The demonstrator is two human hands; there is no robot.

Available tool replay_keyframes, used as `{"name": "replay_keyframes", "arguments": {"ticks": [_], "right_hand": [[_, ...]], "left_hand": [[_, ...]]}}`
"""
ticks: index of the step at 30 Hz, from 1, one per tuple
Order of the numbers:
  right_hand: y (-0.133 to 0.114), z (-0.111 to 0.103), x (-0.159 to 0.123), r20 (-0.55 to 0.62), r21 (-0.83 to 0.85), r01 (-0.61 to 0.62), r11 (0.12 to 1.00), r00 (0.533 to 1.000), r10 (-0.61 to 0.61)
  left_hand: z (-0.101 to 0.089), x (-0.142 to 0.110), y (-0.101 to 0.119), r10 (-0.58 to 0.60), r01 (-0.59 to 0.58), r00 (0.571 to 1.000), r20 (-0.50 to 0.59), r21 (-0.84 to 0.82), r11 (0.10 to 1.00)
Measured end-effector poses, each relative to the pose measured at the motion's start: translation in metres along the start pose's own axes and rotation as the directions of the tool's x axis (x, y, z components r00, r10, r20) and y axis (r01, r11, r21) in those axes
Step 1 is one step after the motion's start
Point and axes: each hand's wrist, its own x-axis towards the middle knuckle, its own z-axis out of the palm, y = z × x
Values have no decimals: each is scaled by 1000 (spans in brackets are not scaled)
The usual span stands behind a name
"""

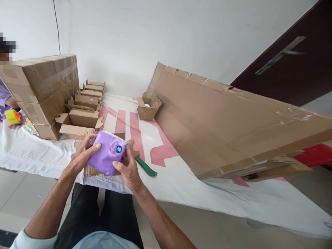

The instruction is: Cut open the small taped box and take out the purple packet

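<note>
Both hands hold a purple packet (107, 154) in the air just above the near edge of the worktop (181, 180), which is draped in white cloth with red markings. The packet is a soft, flat rectangle; its long axis runs on a slant, from lower left near the person up to the upper right, where a round blue-and-white logo sits close to the far corner. Its broad face is turned up towards the camera.

The left hand (83, 154) grips the packet's left side, thumb laid across the top face and fingers curled over the far edge. The right hand (128, 169) pinches the lower right edge between thumb and fingers, the fingers mostly tucked beneath.

Directly under the packet lies an open small cardboard box (103, 169), flaps spread. A green-handled tool (146, 167) lies on the cloth just right of the right hand. Behind stand a row of open small boxes (83, 114), a stack of taped cartons (46, 90), a lone open box (148, 106) and a large flattened cardboard sheet (220, 124). At the far left, another person's arm rests near a yellow tape dispenser (13, 117).
</note>
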Motion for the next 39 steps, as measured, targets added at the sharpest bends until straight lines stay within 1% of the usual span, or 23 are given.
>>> {"name": "replay_keyframes", "arguments": {"ticks": [5,12,15,20,25,27,29,32,34,35,37,39], "right_hand": [[3,3,-5,6,21,1,1000,1000,-1],[6,8,-11,-11,63,1,998,1000,0],[7,10,-13,-18,63,15,998,1000,-14],[11,12,-17,-45,70,8,998,999,-5],[17,14,-17,-77,70,-7,998,997,12],[13,8,-12,-58,56,-16,998,998,20],[1,-2,-2,3,13,-42,999,999,42],[-23,-23,24,145,-101,-98,990,983,112],[-36,-34,42,192,-164,-118,979,970,149],[-40,-37,49,181,-177,-121,977,972,153],[-41,-40,58,120,-150,-118,982,983,136],[-34,-37,58,65,-85,-112,990,991,118]], "left_hand": [[-1,2,-1,25,-25,1000,-7,15,1000],[-5,12,2,17,-11,994,108,-48,999],[-7,16,4,-5,9,991,136,-33,999],[-10,25,11,-43,36,973,228,36,999],[-11,31,13,-118,103,950,288,68,992],[-12,31,12,-116,103,955,274,61,993],[-13,30,10,-83,79,969,231,26,997],[-15,29,7,-31,32,989,144,0,1000],[-14,28,4,-30,30,994,109,6,1000],[-13,27,2,-34,35,995,95,-9,999],[-7,24,-4,-28,32,999,42,-93,995],[-1,20,-12,-8,-2,999,-51,-197,980]]}}
